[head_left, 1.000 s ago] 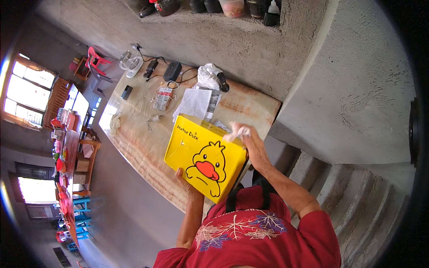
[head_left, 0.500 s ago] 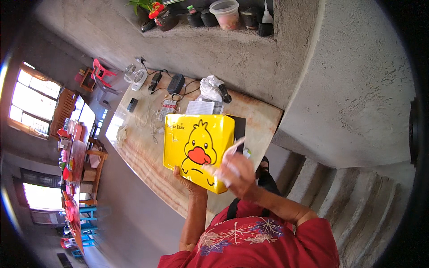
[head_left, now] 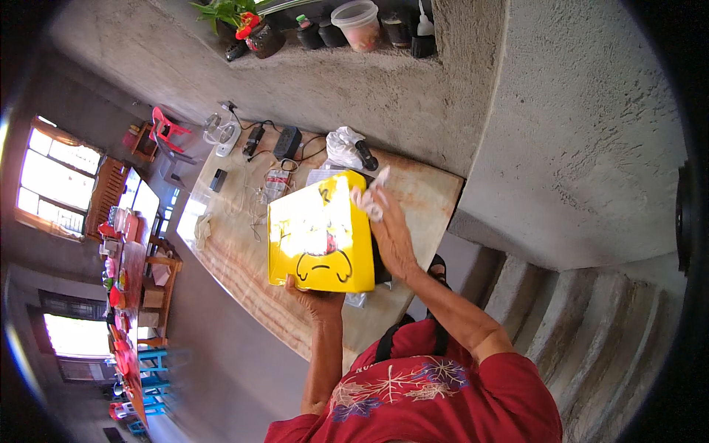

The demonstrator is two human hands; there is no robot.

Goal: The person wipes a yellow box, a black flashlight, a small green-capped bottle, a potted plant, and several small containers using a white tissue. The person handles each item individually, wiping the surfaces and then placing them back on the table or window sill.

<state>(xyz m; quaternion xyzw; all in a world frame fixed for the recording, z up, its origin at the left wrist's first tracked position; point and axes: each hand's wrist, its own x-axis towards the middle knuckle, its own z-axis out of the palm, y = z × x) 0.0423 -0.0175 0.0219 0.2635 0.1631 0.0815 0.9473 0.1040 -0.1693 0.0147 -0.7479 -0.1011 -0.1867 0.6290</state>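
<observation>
"Shifted a little farther off and turned since half a second ago, isn't it, that glossy yellow duck box [head_left: 321, 258]?"

"Yes, and glare now covers most of the duck's face. The right hand [head_left: 392, 235] has moved as well, from the box's near right corner to its far right one."

"What are the hands doing?"

"The left hand [head_left: 314, 299] grasps the near edge, thumb on the printed front. The right hand clutches a pinkish-white cloth [head_left: 368, 203] by the box's right side; how firmly it presses, I can't tell."

"And where exactly is the box?"

"Over the near part of the marbled table [head_left: 425, 196], held at a tilt; whether it touches the top I can't tell. Bare tabletop runs to its right as far as the edge, with concrete stairs [head_left: 546, 310] past that. More open top lies leftward, down to the curved near left edge."

"Count what's farther back."

"One white fabric bundle [head_left: 343, 146], one black flashlight-like handle [head_left: 366, 155] against it, and, toward the left edge, one small dark case [head_left: 218, 179]."

"Containers?"

"On the far wall niche [head_left: 325, 56]: three dark jars [head_left: 332, 33], one clear plastic tub [head_left: 357, 28] with something pinkish inside, one nozzle bottle [head_left: 423, 46], and one flowerpot [head_left: 265, 40] holding red flowers and green leaves. The insides of the jars and the yellow box are hidden."
</observation>
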